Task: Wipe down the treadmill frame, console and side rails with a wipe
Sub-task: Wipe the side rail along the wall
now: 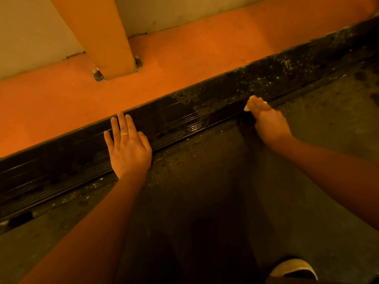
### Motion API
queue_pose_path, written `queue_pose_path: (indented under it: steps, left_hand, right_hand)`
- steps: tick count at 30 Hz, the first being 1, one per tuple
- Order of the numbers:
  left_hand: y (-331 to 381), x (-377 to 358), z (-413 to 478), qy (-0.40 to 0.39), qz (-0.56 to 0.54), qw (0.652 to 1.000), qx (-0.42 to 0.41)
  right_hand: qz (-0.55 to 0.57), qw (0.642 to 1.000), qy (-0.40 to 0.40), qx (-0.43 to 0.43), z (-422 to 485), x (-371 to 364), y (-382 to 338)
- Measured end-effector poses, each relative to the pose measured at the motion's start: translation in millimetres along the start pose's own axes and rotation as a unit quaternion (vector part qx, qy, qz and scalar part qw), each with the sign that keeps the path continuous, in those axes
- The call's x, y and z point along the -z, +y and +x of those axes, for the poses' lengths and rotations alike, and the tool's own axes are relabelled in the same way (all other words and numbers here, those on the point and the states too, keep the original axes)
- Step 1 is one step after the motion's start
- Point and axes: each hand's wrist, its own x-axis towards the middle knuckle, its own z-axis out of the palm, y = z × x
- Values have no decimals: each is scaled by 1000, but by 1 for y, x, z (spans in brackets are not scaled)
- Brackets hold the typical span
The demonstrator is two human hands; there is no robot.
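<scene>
**Grip.** Your right hand (pixel 266 121) is clenched over a small pale crumpled wipe (pixel 246 108). The fingers are curled down on it, so only scraps of white show at the fingertip end. The wipe is pressed against the inner edge of the long black ribbed side rail (pixel 194 113), right of centre in the frame.

**Other hand.** Your left hand (pixel 128 148) is released and holds nothing. Its palm lies flat, with the fingers straight and spread on the same rail, left of centre. A thin yellow ring (pixel 124 134) sits on one finger. I judge this hand to be a brace only.

**Governing relation.** The rail's long axis runs diagonally from the lower left edge of the frame to the upper right corner. Both hands rest on it, well apart.
- **Between the hands:** the ribs show a wet-looking sheen.
- **Beyond the wipe, towards the upper right:** the rail carries pale specks and dust.
- **Lower left, past your left hand:** the rail is dull, and I cannot tell whether it has been wiped.

**Judgement.** The plainly soiled length lies up and to the right of the grip, along the rail's axis, and your right hand is the nearer one. The next stroke should follow the ribs, not cross them.

**Surroundings.**
- The grey dusty treadmill belt (pixel 205 191) lies on your side of the rail.
- An orange floor (pixel 184 58) lies on the far side.
- An orange upright post (pixel 98 33) stands on that floor in the upper left, with a pale wall (pixel 30 27) behind it.
- A light shoe toe (pixel 293 267) shows at the bottom right.
- The console is not in view.
</scene>
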Motion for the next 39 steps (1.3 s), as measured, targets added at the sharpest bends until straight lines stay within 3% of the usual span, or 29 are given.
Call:
queue_pose_path:
  steps: [3, 9, 13, 20, 26, 33, 39]
  left_hand:
    - [1, 1, 0, 0, 0, 1000, -1]
    - [1, 2, 1, -3, -2, 1000, 2]
    - [0, 1, 0, 1, 1, 1000, -2]
    - [1, 1, 0, -1, 3, 1000, -2]
    - [1, 2, 0, -3, 2, 1000, -2]
    - [1, 3, -1, 0, 5, 1000, -3]
    - [1, 1, 0, -1, 5, 1000, -3]
  right_hand:
    - [-9, 1000, -14, -16, 1, 1, 6]
    - [28, 981, 7, 191, -24, -20, -76]
    - [20, 967, -55, 247, -28, -26, -129]
    - [20, 973, -46, 224, -29, -31, -122]
    - [15, 990, -28, 136, -28, -28, -97]
    - [24, 980, -46, 192, -26, -32, -107]
    - [20, 996, -24, 83, -17, -23, -76]
